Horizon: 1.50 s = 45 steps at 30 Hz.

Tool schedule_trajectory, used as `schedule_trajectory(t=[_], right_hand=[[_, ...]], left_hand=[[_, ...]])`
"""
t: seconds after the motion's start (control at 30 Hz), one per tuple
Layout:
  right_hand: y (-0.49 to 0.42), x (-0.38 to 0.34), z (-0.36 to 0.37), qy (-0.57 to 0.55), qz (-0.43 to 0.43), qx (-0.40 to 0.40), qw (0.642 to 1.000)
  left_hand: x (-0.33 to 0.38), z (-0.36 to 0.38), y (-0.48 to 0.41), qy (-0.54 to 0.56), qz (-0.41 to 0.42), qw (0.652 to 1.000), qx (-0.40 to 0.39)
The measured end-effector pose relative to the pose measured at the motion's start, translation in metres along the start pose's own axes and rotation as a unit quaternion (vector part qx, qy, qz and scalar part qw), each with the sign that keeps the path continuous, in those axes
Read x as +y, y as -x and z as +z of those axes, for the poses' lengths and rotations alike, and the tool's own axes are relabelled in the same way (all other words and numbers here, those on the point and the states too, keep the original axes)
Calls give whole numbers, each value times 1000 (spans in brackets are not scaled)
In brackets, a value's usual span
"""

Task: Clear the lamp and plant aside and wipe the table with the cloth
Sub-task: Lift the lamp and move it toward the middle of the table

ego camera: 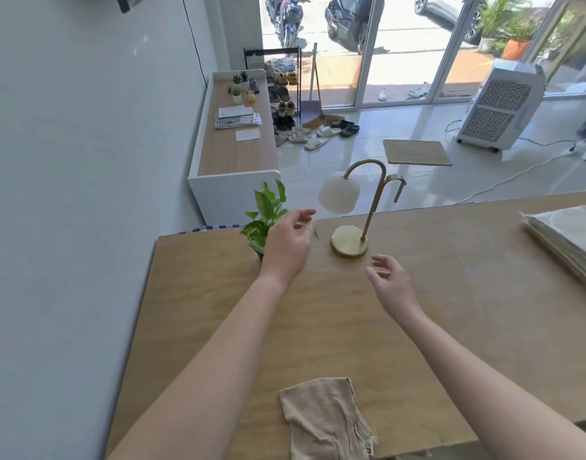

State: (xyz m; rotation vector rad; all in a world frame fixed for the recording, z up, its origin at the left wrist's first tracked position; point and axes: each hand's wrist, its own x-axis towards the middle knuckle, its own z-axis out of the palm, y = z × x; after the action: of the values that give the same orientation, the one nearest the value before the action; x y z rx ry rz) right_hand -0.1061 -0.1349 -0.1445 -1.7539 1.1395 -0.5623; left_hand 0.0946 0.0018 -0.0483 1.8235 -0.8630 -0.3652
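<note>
matt wood-grain table point(318, 310), brushed brass lamp point(349, 246) with frosted shade, nubbly beige cloth point(324, 419)

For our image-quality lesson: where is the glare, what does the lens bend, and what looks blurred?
Head view: daylight through the glass doors overexposes the street and glares off the floor tiles; the wide lens bows the table edges; the left hand looks slightly smeared at the fingertips; the cloth is crisp.

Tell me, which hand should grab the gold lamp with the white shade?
Probably the right hand: it hovers open nearest the gold lamp. The left hand is in front of the green leafy plant.
</note>
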Motion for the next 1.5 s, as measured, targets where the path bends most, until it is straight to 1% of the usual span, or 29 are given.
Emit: schedule_trajectory(t=[0.13, 0.3, 0.5, 0.63, 0.87, 1.13, 1.33, 1.5], right_hand=[[-57, -1, -4, 4, 5, -1, 1000], [-117, 8, 1, 18, 13, -18, 1000], [-160, 14, 13, 54, 13, -54, 997], [-173, 18, 19, 88, -7, -50, 995], [-181, 24, 20, 102, -24, -49, 993], [-178, 26, 13, 124, -38, -41, 991], [-140, 37, 2, 162, -70, -47, 983], [-98, 41, -6, 163, -96, -55, 980]], left_hand=[[27, 17, -49, -46, 45, 998, 19], [44, 41, -95, -91, 63, 994, 12], [53, 59, -120, -114, 85, 990, 17], [52, 65, -127, -124, 88, 988, 20], [55, 75, -134, -127, 86, 988, 23], [65, 79, -135, -171, 107, 979, 12], [66, 70, -103, -180, 140, 974, -16], [68, 54, -61, -170, 156, 973, -26]])
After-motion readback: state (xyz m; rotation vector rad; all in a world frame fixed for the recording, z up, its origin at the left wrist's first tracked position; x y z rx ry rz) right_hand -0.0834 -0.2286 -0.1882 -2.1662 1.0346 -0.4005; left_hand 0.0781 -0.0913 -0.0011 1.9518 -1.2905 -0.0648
